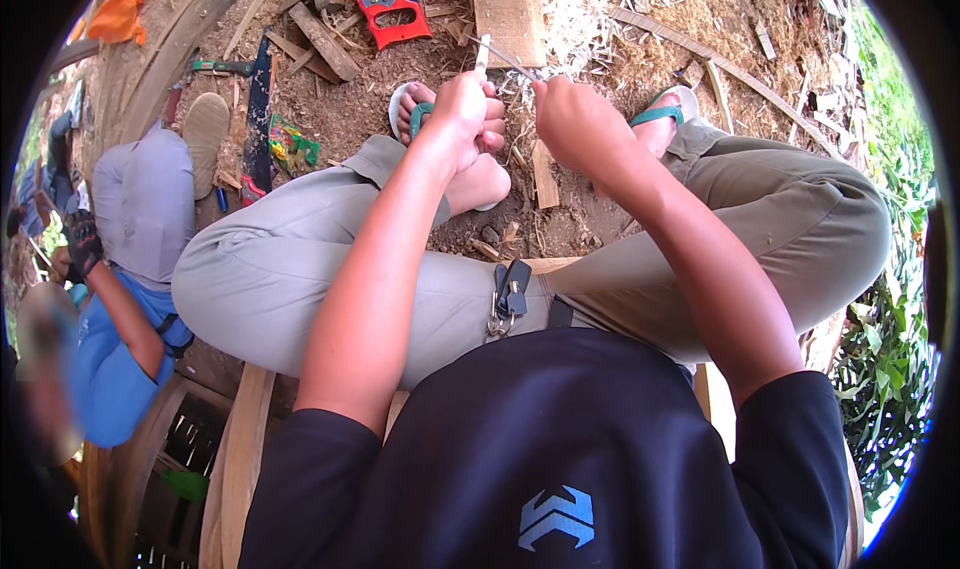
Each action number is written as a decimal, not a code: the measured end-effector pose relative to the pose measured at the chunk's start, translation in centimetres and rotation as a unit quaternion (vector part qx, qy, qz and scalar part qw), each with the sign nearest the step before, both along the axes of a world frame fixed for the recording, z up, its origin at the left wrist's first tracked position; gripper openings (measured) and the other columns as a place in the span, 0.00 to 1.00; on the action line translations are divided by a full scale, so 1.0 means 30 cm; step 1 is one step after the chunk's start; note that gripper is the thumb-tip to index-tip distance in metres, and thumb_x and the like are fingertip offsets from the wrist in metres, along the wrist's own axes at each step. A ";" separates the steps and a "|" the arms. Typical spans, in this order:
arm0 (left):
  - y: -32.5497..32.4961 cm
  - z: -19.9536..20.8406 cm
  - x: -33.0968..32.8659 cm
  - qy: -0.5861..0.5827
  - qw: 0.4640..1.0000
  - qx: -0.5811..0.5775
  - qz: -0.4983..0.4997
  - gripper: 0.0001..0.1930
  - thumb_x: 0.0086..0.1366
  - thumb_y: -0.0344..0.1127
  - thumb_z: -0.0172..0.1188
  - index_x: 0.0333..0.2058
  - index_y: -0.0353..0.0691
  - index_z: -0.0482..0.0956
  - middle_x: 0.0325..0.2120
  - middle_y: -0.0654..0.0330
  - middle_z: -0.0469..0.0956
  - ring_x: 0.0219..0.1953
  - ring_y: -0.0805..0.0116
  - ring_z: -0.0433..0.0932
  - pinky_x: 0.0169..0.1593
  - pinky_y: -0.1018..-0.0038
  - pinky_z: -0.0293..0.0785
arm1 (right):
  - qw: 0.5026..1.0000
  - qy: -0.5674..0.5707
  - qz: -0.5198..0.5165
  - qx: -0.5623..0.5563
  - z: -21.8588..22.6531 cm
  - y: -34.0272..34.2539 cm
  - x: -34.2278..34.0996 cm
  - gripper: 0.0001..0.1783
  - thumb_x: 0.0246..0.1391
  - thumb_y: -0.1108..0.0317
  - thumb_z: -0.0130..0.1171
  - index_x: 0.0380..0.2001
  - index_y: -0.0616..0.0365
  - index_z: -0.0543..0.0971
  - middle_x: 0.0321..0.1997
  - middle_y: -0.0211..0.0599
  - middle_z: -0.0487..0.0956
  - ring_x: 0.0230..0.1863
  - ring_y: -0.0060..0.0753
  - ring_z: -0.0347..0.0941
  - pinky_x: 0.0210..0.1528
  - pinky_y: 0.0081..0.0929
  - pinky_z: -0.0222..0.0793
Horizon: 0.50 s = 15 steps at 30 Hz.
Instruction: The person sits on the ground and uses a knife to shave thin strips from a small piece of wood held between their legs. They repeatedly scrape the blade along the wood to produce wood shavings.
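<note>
My left hand [468, 119] is closed around a short pale stick [483, 57] whose end points up and away from me. My right hand [575, 119] is closed on a thin, narrow, blade-like tool [512, 60]. This tool slants up to the left, and its tip crosses the pale stick; I cannot tell whether they touch. The handle is hidden in my fist. Both hands are above the ground between my feet, just on the near side of a thick wooden block [512, 29].
A red-handled handsaw [393, 17] lies beyond my left foot, with another saw [258, 119] farther left. Wood offcuts [325, 42] and pale shavings [590, 29] cover the dirt. At the left, a person in a blue shirt [125, 369] sits near. Leafy plants [885, 359] border the right.
</note>
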<state>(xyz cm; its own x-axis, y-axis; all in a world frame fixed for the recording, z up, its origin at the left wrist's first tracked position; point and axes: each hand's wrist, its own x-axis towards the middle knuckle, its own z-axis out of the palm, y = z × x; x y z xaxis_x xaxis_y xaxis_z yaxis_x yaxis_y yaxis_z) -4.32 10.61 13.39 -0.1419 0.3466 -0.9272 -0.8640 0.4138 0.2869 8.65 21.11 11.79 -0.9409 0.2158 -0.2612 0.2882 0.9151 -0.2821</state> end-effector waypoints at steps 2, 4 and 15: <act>0.002 -0.003 0.001 0.007 1.000 0.003 -0.004 0.10 0.68 0.41 0.35 0.28 0.48 0.61 0.11 0.73 0.53 0.11 0.79 0.50 0.15 0.79 0.48 | 1.000 -0.014 -0.006 -0.017 0.031 -0.017 0.022 0.19 0.66 0.62 0.44 0.26 0.63 0.73 0.23 0.45 0.75 0.22 0.43 0.77 0.21 0.35 0.74; 0.000 -0.010 -0.002 0.006 1.000 0.011 -0.005 0.11 0.68 0.40 0.36 0.26 0.48 0.61 0.11 0.73 0.53 0.10 0.79 0.49 0.14 0.78 0.48 | 1.000 -0.007 -0.008 -0.023 0.029 -0.021 0.035 0.18 0.65 0.63 0.46 0.24 0.62 0.73 0.21 0.41 0.72 0.19 0.40 0.75 0.18 0.32 0.72; -0.015 -0.028 -0.031 -0.012 1.000 0.026 0.010 0.11 0.65 0.38 0.38 0.23 0.49 0.61 0.10 0.73 0.54 0.10 0.79 0.48 0.13 0.79 0.48 | 0.985 -0.004 -0.171 -0.017 0.039 -0.109 -0.012 0.19 0.67 0.59 0.42 0.25 0.58 0.72 0.16 0.39 0.77 0.19 0.40 0.79 0.20 0.33 0.75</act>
<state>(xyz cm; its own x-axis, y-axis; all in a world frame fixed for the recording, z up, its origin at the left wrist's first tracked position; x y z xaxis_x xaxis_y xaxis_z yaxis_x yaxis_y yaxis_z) -5.24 10.17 12.55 -0.1266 0.3914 -0.9115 -0.8793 0.3810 0.2858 8.29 17.83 12.96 -0.8119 0.5112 -0.2818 0.5811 0.7535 -0.3074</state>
